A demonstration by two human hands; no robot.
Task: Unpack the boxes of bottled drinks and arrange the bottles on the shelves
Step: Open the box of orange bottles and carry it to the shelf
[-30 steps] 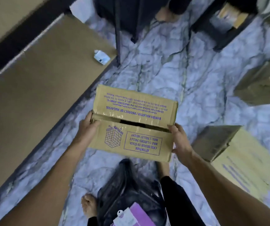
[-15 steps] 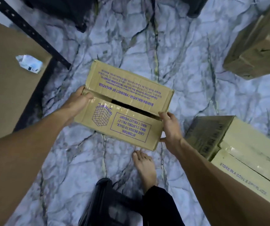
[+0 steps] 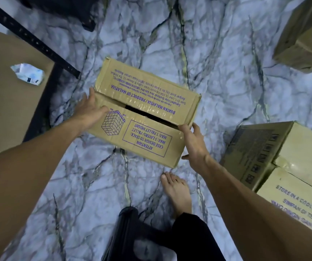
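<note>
A crumpled white wrapper (image 3: pixel 28 74) lies near the shelf's (image 3: pixel 4 102) right edge. A black bag (image 3: pixel 130 223) is beside 1 bare foot (image 3: pixel 177 193) on the marble floor (image 3: pixel 217 63).

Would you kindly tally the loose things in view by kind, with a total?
Cardboard boxes: 3 (held box, box at right, box at top right)
Crumpled white packets: 1, on the shelf board
Black bags: 1
Total: 5

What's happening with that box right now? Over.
Left hand flat on cardboard box, left end. Right hand grips right corner. Top flaps parted. Bare foot near its corner.
</note>
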